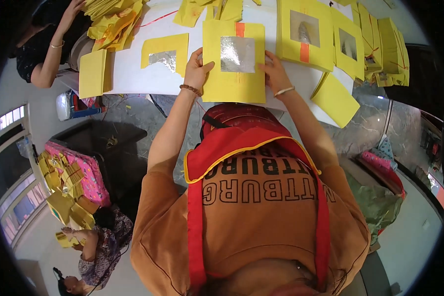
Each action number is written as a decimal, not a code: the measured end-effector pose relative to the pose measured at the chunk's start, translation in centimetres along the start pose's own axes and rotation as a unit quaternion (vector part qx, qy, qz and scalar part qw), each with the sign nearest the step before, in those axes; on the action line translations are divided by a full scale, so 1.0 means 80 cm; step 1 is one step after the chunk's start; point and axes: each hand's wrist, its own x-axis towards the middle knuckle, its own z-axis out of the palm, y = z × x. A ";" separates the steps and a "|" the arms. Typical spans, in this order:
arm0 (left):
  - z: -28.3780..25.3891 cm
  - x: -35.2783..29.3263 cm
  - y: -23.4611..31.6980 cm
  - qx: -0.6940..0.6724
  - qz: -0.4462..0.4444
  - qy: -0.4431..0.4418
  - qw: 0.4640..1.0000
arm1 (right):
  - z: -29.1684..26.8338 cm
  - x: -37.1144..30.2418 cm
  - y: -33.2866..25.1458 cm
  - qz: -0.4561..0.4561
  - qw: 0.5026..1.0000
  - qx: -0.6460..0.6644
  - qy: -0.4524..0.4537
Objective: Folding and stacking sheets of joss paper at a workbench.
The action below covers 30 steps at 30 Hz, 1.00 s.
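A stack of yellow paper sheets point(232, 84) with a silver foil square point(237, 54) and an orange strip lies at the white table's near edge. My left hand point(197, 69) holds the stack's left edge, a beaded bracelet on the wrist. On the stack's right edge rests my right hand point(275, 73), which wears a pale bangle. Both hands grip the sides of the same stack.
More yellow foil sheets point(305, 34) lie on the white table point(128, 79), with bundled stacks point(392, 49) at the right and a loose pile point(113, 22) at the left. One person's arm point(54, 49) reaches in top left. Another person point(96, 246) sits on the floor beside yellow paper.
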 end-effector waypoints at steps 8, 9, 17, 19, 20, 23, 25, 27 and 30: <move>0.045 -0.058 -0.024 0.302 0.145 0.000 0.942 | -0.039 -0.054 0.067 -0.172 0.974 -0.150 -0.008; 0.052 -0.065 -0.012 0.390 0.118 0.002 0.913 | -0.040 -0.058 0.064 -0.155 0.974 -0.168 -0.005; 0.039 -0.045 0.017 0.475 -0.004 -0.050 0.878 | -0.034 -0.051 0.055 -0.179 0.948 -0.258 0.044; 0.029 -0.040 0.007 0.423 0.030 -0.040 0.905 | -0.026 -0.053 0.052 -0.163 0.958 -0.234 0.037; 0.025 -0.039 0.001 0.423 0.031 -0.039 0.905 | -0.024 -0.052 0.052 -0.157 0.956 -0.242 0.046; 0.032 -0.035 0.006 0.419 0.048 -0.021 0.907 | -0.028 -0.037 0.066 -0.167 0.956 -0.232 0.060; 0.040 -0.039 0.028 0.523 0.073 -0.016 0.849 | -0.026 -0.034 0.069 -0.181 0.958 -0.214 0.060; 0.041 -0.046 0.028 0.583 0.171 0.003 0.795 | -0.022 -0.032 0.068 -0.162 0.967 -0.184 0.066; 0.060 -0.070 0.030 0.591 0.332 -0.054 0.733 | -0.016 -0.033 0.064 -0.169 0.965 -0.187 0.067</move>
